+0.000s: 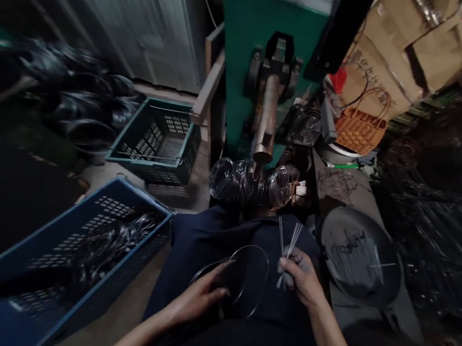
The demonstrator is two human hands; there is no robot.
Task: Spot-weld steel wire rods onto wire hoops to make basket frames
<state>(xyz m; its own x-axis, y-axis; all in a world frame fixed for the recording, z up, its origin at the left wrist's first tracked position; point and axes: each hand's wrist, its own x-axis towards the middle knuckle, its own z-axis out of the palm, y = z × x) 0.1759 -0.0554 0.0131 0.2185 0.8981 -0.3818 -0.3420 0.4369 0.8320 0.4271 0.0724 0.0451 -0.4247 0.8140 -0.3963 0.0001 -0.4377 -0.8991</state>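
Over my dark-clothed lap, my left hand [204, 295] is closed on several thin wire rings [268, 270]. One ring stands out to the right of the fingers; the rest overlap by the palm and are partly hidden. My right hand [301, 274] grips a small bunch of straight metal wires [294, 239], which fan upward from the fist, their lower ends showing below it. Just beyond my knees, bundled wire rings [240, 183] sit beneath the round metal arm [267, 121] of a green machine [244, 43].
To the left stand a blue crate [40, 335] holding wire pieces and a green crate [145, 168]. At right, a dark pan [357, 254] with short wires rests on a board [401, 320]. A wicker basket [359, 131] and cardboard boxes [401, 59] are farther back.
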